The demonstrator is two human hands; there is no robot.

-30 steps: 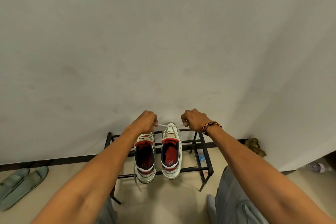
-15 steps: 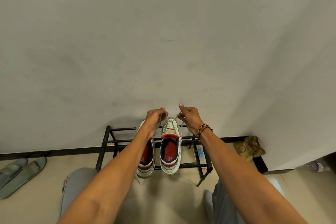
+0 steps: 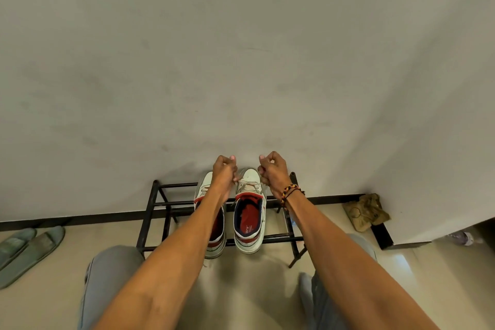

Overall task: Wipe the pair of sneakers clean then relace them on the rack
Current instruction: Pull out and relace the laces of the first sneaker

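White sneakers (image 3: 247,211) stand side by side on a black rack (image 3: 158,203); left hand (image 3: 224,170) and right hand (image 3: 273,169), fingers curled, pinch the right sneaker's lace ends (image 3: 247,185).

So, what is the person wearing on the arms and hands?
Both forearms are bare, with no sleeves and no gloves. The right wrist carries a beaded bracelet in black, orange and yellow, beside a thin dark cord. The left hand and the right hand show no rings.

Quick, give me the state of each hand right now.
Left hand: fingers curled, pinching a lace end of the right sneaker.
Right hand: fingers curled, pinching the other lace end of that sneaker.
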